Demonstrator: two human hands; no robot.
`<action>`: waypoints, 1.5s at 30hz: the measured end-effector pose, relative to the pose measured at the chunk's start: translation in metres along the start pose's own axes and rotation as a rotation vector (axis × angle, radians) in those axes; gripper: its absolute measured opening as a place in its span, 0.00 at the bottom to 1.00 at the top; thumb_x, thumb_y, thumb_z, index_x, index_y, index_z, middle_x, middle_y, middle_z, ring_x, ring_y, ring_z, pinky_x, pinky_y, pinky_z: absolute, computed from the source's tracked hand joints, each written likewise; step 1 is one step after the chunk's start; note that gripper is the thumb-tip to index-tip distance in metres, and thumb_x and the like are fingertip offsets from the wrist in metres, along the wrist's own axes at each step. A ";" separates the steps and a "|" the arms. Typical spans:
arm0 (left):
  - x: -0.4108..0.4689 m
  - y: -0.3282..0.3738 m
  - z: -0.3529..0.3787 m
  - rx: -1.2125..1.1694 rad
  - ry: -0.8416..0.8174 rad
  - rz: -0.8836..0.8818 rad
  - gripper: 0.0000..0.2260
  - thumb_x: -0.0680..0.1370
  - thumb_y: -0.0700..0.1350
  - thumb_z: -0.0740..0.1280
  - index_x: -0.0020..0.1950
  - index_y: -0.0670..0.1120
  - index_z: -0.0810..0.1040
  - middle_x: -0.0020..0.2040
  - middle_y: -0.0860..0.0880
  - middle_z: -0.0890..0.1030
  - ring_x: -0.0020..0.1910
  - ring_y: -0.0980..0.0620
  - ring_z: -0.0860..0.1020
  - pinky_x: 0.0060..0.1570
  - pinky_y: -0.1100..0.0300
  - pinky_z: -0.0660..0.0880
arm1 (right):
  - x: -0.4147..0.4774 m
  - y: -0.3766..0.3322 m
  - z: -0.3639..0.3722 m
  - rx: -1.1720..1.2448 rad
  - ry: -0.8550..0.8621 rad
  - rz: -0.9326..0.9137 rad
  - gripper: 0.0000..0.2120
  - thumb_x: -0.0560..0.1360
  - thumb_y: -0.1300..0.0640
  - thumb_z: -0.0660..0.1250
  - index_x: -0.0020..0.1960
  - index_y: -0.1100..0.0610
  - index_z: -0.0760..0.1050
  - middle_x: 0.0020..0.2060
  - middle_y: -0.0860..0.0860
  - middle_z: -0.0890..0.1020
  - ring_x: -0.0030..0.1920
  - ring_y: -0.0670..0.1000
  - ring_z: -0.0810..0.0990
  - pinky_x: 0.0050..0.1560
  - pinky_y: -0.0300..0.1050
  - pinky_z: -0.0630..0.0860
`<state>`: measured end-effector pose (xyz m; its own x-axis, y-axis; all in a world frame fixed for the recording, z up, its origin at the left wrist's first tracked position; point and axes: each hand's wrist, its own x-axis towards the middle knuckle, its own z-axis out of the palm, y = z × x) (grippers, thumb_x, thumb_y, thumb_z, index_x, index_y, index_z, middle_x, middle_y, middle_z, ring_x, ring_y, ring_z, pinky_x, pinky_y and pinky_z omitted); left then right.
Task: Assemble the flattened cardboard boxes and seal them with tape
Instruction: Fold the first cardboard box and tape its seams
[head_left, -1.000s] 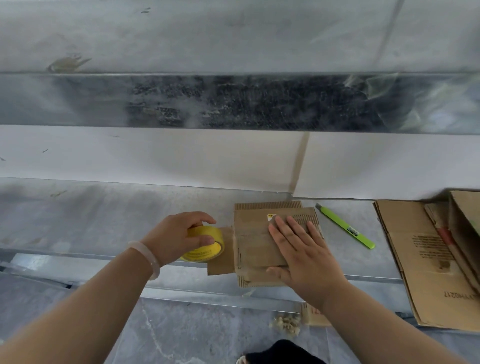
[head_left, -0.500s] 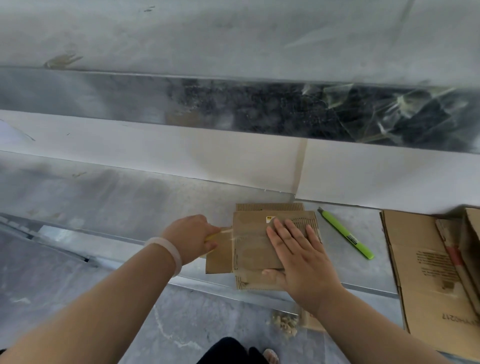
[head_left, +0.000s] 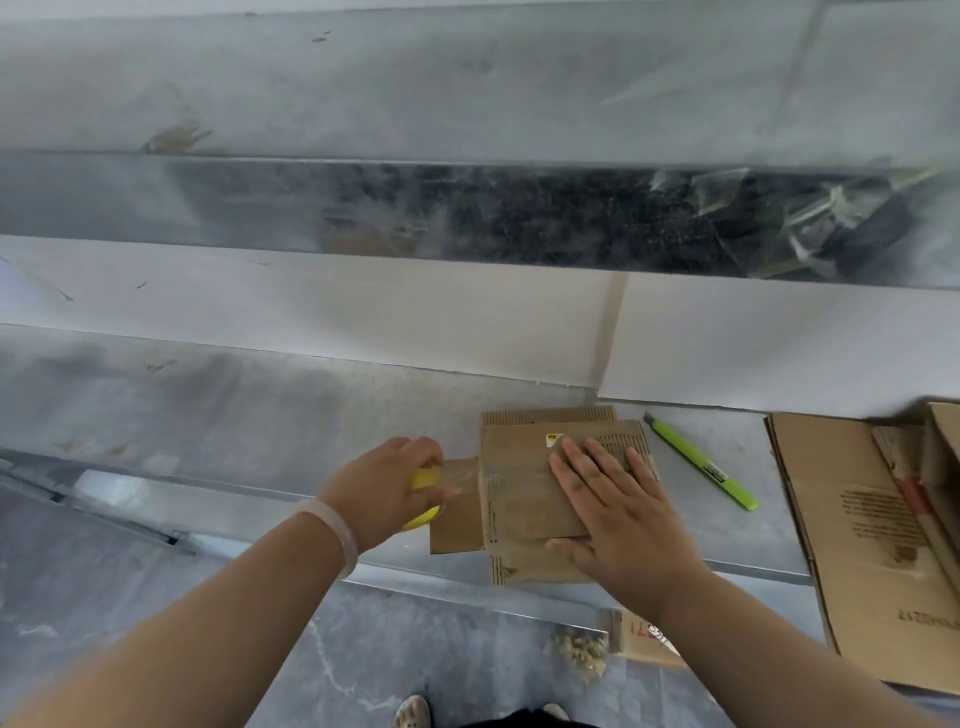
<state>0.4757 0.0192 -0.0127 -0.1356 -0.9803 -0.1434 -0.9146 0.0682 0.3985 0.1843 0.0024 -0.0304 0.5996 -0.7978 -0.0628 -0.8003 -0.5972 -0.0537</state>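
A small brown cardboard box lies on the metal ledge, its flaps folded shut. My right hand presses flat on its top with straight fingers. My left hand grips a yellow tape roll just left of the box, over a side flap. A strip of clear tape stretches from the roll onto the box top. Most of the roll is hidden under my fingers.
A green utility knife lies right of the box. Flattened cardboard boxes are stacked at the far right. A white panel runs behind the ledge. Below, a bag of small pieces sits on the grey floor.
My left hand with the tape roll has stayed close beside the box, and clear tape is now drawn across onto the box top. My right hand stays pressed on the box.
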 end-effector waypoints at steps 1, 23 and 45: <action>-0.001 -0.001 0.001 -0.003 0.017 0.026 0.16 0.75 0.63 0.63 0.57 0.55 0.73 0.55 0.55 0.75 0.47 0.55 0.75 0.49 0.58 0.75 | 0.000 0.000 0.001 -0.010 -0.001 0.002 0.40 0.75 0.31 0.48 0.78 0.55 0.60 0.77 0.51 0.60 0.76 0.54 0.60 0.73 0.58 0.54; 0.014 0.002 0.002 0.298 -0.082 0.121 0.19 0.78 0.62 0.58 0.61 0.53 0.77 0.53 0.56 0.74 0.46 0.54 0.77 0.44 0.59 0.74 | -0.002 -0.003 -0.006 -0.002 -0.020 0.054 0.40 0.75 0.30 0.50 0.78 0.53 0.57 0.77 0.49 0.58 0.77 0.54 0.57 0.74 0.56 0.52; 0.011 0.007 0.012 0.454 0.008 0.140 0.15 0.79 0.58 0.57 0.56 0.55 0.80 0.51 0.57 0.76 0.40 0.54 0.77 0.34 0.62 0.70 | 0.009 -0.034 -0.015 -0.027 0.064 0.086 0.35 0.75 0.33 0.54 0.70 0.56 0.73 0.73 0.55 0.69 0.76 0.55 0.62 0.74 0.64 0.59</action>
<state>0.4629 0.0116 -0.0225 -0.2679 -0.9573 -0.1088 -0.9621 0.2718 -0.0230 0.2165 0.0142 -0.0147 0.5277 -0.8494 -0.0026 -0.8492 -0.5275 -0.0238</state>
